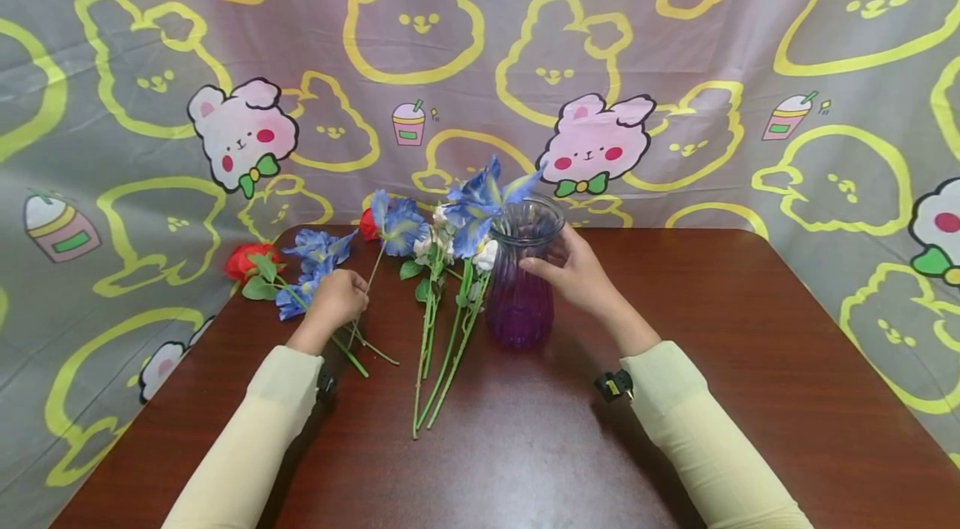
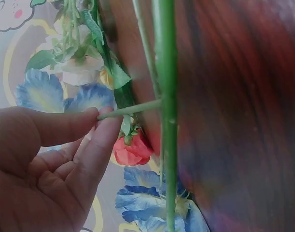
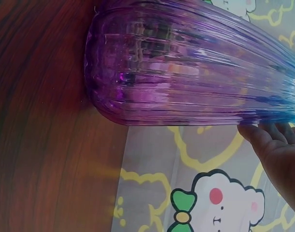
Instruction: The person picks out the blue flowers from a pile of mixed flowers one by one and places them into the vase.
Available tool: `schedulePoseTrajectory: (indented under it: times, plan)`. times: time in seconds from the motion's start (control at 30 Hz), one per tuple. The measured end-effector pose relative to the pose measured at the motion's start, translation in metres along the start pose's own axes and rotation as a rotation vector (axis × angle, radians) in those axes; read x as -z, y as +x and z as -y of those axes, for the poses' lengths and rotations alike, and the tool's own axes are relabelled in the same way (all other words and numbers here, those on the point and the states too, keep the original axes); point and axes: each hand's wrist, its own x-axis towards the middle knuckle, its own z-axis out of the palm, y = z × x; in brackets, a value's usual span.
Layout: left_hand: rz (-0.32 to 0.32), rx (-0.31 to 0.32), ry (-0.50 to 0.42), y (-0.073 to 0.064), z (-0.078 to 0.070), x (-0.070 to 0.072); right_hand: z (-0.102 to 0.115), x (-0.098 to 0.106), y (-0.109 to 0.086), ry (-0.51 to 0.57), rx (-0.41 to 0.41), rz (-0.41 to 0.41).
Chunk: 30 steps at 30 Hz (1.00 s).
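My left hand [image 1: 339, 300] pinches a thin green stem [image 2: 130, 109] between thumb and fingertip. In the head view this stem runs up to a blue iris [image 1: 399, 226] with yellow-streaked petals. Other blue irises [image 1: 318, 250] and a red rose [image 1: 249, 261] lie beside that hand, some stems crossing under it. With thumb in front and fingers behind, my right hand [image 1: 581, 272] holds the neck of a ribbed glass vase [image 1: 520, 308]. The vase is purple below, bluish at the neck, and stands upright on the table.
Left of the vase lie white flowers [image 1: 486, 256] with long green stems [image 1: 452, 354]. Another blue iris [image 1: 480, 204] overlaps the vase rim in the head view. A second red flower [image 1: 368, 225] is behind. The brown table [image 1: 480, 479] ends at a patterned curtain [image 1: 465, 112].
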Motion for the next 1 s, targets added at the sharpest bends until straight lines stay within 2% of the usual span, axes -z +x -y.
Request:
schedulePoseTrajectory:
  times: [0.23,0.6,0.73,1.0]
  plan:
    - [-0.007,0.045,-0.163,-0.004,-0.005,0.001,-0.001,0.0,0.0,0.008,-0.008,0.0]
    - [-0.047,0.054,-0.291,-0.008,-0.013,0.003,-0.001,0.001,0.001,0.017,0.006,0.01]
    - [-0.061,0.047,-0.32,-0.008,-0.015,0.003,-0.001,0.001,0.001,0.019,0.013,0.012]
    - [-0.094,0.021,-0.319,-0.013,-0.026,0.006,0.0,0.002,0.001,0.017,0.003,0.008]
